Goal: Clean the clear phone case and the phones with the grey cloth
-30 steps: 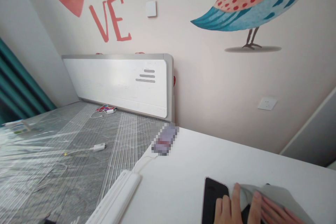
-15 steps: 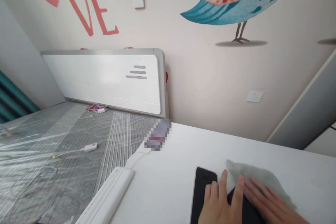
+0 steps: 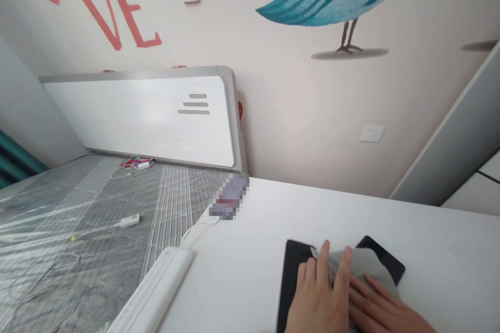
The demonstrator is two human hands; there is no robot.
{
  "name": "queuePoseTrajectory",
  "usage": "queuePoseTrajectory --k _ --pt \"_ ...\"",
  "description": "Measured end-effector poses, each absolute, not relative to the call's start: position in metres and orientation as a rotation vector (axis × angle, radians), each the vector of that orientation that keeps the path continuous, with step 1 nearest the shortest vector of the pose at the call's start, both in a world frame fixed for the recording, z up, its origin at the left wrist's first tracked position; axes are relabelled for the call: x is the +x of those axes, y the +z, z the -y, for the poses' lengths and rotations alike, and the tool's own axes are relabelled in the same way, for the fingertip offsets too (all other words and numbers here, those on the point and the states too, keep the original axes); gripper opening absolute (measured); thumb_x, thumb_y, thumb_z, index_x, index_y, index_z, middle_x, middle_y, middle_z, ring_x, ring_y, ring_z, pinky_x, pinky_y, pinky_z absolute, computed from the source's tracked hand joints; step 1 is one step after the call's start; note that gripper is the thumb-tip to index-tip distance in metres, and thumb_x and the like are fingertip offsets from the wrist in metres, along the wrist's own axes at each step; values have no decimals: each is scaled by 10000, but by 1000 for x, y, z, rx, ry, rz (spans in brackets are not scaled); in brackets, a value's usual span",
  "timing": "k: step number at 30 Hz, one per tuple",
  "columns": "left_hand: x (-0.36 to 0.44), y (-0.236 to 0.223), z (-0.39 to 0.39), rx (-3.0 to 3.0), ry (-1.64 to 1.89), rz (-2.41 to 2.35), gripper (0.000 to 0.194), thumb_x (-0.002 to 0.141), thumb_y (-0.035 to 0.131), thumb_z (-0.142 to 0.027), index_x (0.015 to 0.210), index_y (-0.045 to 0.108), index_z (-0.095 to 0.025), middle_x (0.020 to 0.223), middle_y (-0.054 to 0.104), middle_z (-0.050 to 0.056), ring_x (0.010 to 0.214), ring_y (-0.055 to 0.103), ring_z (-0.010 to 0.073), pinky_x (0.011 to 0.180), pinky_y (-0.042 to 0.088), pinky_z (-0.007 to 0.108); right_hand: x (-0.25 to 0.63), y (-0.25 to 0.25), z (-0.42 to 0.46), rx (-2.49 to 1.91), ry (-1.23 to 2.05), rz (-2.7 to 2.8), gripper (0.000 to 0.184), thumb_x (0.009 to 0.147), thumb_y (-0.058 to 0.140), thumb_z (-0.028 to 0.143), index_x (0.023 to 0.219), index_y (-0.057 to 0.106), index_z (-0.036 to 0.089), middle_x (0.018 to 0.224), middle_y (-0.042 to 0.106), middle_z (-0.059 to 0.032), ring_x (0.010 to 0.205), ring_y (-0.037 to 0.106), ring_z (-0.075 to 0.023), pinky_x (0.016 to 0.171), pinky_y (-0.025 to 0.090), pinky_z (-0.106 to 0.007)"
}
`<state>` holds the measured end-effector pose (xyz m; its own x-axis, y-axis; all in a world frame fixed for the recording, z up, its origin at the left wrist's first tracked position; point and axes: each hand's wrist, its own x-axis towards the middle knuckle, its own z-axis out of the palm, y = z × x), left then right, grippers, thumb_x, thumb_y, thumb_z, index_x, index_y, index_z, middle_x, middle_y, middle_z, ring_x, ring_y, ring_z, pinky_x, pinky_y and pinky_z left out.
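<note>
My left hand [image 3: 318, 296] lies over a black phone [image 3: 294, 263] with a light edge, two fingers stretched forward and apart. Close beside it, my right hand [image 3: 378, 302] presses a grey cloth [image 3: 369, 259] with its fingers together. Under the cloth is a second flat black device [image 3: 385, 257]; its far corner and right side show, while the rest is hidden by cloth and hands. Both devices lie on the white table [image 3: 242, 276].
A white power strip [image 3: 156, 291] lies along the table's left edge, its cable running to a pixelated object [image 3: 229, 197]. Left of the table is a bed [image 3: 101, 192] with a striped grey cover, a white charger [image 3: 130, 220] and cables. A white headboard [image 3: 156, 119] stands against the wall.
The right hand and cloth have moved left and nearer to me across the second device, baring its far right corner. The left hand stays over the phone. The whole view has shifted slightly.
</note>
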<state>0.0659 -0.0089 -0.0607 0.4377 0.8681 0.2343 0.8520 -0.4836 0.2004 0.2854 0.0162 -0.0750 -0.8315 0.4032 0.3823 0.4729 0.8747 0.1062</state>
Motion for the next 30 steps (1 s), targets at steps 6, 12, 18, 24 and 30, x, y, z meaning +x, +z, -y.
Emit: queuePoseTrajectory --k 6,12,18,24,30 --pt "58 -24 13 2396 324 -1506 1135 718 779 -373 1637 137 -200 1676 192 215 1369 486 454 1096 424 626 292 -49 -4 -1184 4 2600 912 907 598 668 1626 201 272 1624 344 -89 1484 364 -355 1196 356 -559" --pt "54 -29 12 2416 375 -1494 1036 770 668 -288 1638 105 -229 1689 200 162 1392 475 393 1110 414 595 281 -36 -4 -1147 433 2666 840 944 520 684 1618 226 279 1644 315 -83 1523 298 -307 1258 205 -546" --pt "48 -41 12 2532 558 -1468 1125 775 703 -255 1627 -30 -280 1671 268 159 1399 477 364 1089 453 532 281 -30 3 -1174 475 2619 970 886 546 751 1630 182 247 1674 226 -88 1548 221 -319 1275 143 -545" --pt "46 -44 11 2579 622 -1458 1132 780 717 -278 1629 -32 -278 1652 313 160 1371 506 364 1062 477 505 286 -27 -2 -1347 428 2532 797 955 477 698 1609 268 293 1653 296 -67 1542 248 -309 1264 132 -581" --pt "47 -43 9 2581 637 -1433 1118 777 693 -250 1624 -36 -287 1646 324 160 1349 523 357 1047 484 497 280 -25 3 -1012 575 2685 919 918 532 719 1630 175 259 1671 246 -55 1552 224 -267 1287 127 -484"
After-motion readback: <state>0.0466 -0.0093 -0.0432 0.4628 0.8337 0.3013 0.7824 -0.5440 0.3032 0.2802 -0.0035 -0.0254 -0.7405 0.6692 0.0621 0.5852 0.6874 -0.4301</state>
